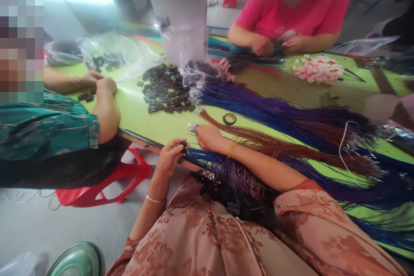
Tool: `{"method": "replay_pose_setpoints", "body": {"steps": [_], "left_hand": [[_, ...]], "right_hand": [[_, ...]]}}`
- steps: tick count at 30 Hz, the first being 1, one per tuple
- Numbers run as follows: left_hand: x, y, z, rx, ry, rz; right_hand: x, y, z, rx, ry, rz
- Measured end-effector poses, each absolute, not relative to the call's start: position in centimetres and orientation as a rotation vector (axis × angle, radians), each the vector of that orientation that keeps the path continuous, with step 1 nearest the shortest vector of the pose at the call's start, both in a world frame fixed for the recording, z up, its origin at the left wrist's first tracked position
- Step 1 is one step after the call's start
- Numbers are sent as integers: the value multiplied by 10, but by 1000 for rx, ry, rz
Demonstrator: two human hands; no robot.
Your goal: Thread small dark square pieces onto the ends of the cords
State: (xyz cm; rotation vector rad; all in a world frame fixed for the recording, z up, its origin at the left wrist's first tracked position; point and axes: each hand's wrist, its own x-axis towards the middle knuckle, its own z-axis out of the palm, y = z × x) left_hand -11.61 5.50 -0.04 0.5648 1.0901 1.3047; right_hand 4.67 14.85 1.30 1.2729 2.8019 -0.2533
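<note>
My left hand (170, 155) pinches a small black connector housing (184, 147) between thumb and fingers, just off the table's front edge. Thin wires run from the housing toward the right. My right hand (211, 138) lies to its right with curled fingers, closed at the silver-tipped ends of a bundle of blue wires (207, 156). Shiny metal terminals (193, 127) show beside its fingertips; exactly how many wires it grips is hidden. Wired black housings (239, 207) hang in a cluster against my lap. Brown wires (252, 134) stretch behind my right forearm.
A pile of loose black housings (166, 90) and a tape roll (230, 118) lie on the green table (148, 127). Long blue wires (258, 105) cross it. Co-workers sit left and opposite, the latter by pale pink connectors (318, 70). A red stool (106, 181) stands left.
</note>
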Motion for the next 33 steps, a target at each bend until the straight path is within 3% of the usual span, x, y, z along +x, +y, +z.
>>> {"method": "replay_pose_setpoints", "body": {"steps": [5,14,19,33], "left_hand": [[-114,53,1,556,1088,1304],[-102,60,3,534,1020,1319],[-96,65,1,475,953,1377],[-91,73,-4,450,852,1390]], "right_hand": [[56,153,18,1448,2832,-374],[54,157,24,1482,3141,-1351],[54,143,30,1430,3078,-1645],[64,125,26,1410,3279,-1241]]}}
